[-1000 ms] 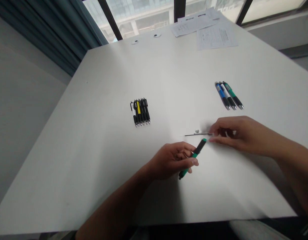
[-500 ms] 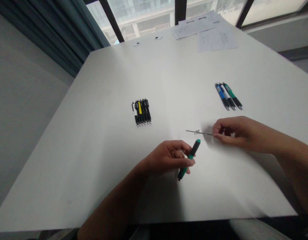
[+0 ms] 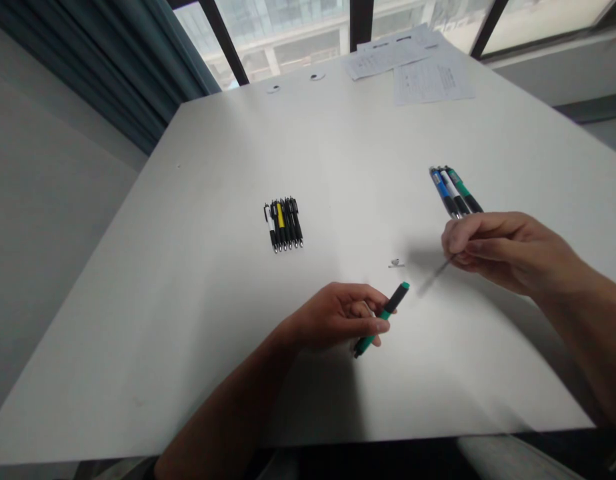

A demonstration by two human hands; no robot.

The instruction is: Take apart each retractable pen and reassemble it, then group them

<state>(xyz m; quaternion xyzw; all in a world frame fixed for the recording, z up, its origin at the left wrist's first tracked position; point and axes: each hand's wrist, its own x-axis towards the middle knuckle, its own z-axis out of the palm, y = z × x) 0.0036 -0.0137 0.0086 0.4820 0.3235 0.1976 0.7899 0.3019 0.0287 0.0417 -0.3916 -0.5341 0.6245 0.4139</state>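
Note:
My left hand (image 3: 345, 315) is closed round a green and black pen barrel (image 3: 383, 317), whose black end points up and to the right. My right hand (image 3: 498, 250) pinches a thin dark pen refill (image 3: 435, 275) that slants down to the left, blurred by motion, with its tip a short way from the barrel's open end. A small silvery spring or tip piece (image 3: 397, 264) lies on the white table (image 3: 188, 300) between the hands.
Several black, yellow and white pens (image 3: 284, 224) lie side by side at mid-left. Three pens, blue, white and green (image 3: 453, 190), lie just beyond my right hand. Printed sheets (image 3: 418, 67) rest at the far edge by the window.
My right hand lifted the refill off the table, moved right and up, and turned it from lying level to slanting down-left. The left hand with the barrel barely moved.

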